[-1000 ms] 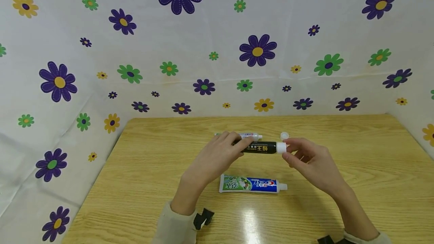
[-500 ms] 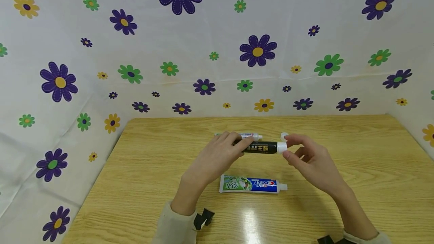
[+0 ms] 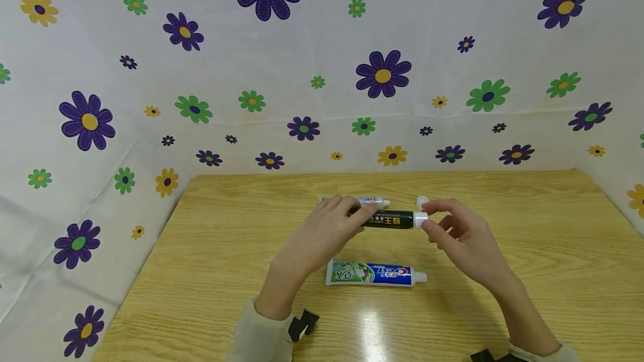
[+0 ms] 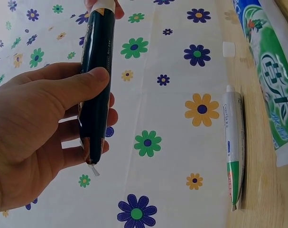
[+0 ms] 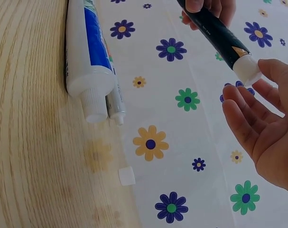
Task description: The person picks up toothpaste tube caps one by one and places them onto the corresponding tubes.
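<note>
The left hand (image 3: 319,236) grips a black tube with gold lettering (image 3: 394,219), thumb on one side, fingers behind. The tube is held level above the wood-grain tabletop (image 3: 241,239), between its centre and far edge. The left wrist view exposes the tail end, which the hand covers in the head view.

The right hand (image 3: 465,242) is at the tube's white cylindrical cap (image 3: 420,220). The right wrist view shows the thumb touching the cap and two fingertips apart from it; whether the index finger also bears on it cannot be told.

Near the tabletop's far edge lie a slim white tube (image 3: 372,202) and, to its right, a small round white loose cap (image 3: 422,202). The left wrist view alone reveals the slim tube's green tail section. Nearer the front edge lies a blue-and-green Crest tube (image 3: 374,274); the right wrist view shows its ribbed white end.
</note>
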The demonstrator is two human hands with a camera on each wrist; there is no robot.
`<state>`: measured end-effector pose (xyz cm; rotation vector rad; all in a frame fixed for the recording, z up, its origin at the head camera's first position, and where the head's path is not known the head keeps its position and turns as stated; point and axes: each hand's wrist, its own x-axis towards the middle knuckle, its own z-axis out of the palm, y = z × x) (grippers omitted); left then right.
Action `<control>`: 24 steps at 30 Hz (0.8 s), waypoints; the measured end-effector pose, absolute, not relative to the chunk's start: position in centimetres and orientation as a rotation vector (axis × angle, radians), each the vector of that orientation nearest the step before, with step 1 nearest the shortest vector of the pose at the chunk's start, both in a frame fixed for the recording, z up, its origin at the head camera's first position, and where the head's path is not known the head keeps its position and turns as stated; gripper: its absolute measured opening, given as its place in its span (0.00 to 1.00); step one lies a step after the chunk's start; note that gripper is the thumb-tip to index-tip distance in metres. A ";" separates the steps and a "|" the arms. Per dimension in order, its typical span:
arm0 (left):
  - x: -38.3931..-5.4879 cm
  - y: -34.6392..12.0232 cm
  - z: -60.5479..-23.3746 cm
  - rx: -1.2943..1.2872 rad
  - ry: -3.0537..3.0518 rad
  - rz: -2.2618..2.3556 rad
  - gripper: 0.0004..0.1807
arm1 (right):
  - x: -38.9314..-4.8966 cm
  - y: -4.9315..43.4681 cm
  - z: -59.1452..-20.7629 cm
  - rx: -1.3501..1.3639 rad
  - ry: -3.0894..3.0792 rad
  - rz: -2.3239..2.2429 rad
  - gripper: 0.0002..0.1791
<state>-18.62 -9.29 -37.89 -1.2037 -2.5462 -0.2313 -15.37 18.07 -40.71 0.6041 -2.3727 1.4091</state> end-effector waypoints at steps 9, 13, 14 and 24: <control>-18.8 -9.3 -38.0 -1.186 -2.558 -0.231 0.26 | -15.5 18.2 -40.9 0.615 -2.416 1.368 0.20; -18.8 -9.3 -37.9 -1.185 -2.554 -0.228 0.26 | -15.6 18.3 -40.9 0.622 -2.440 1.344 0.22; -18.8 -9.3 -37.9 -1.186 -2.554 -0.228 0.26 | -15.6 18.3 -40.9 0.626 -2.442 1.340 0.22; -18.8 -9.3 -37.9 -1.181 -2.565 -0.221 0.25 | -15.6 18.3 -40.8 0.627 -2.456 1.350 0.21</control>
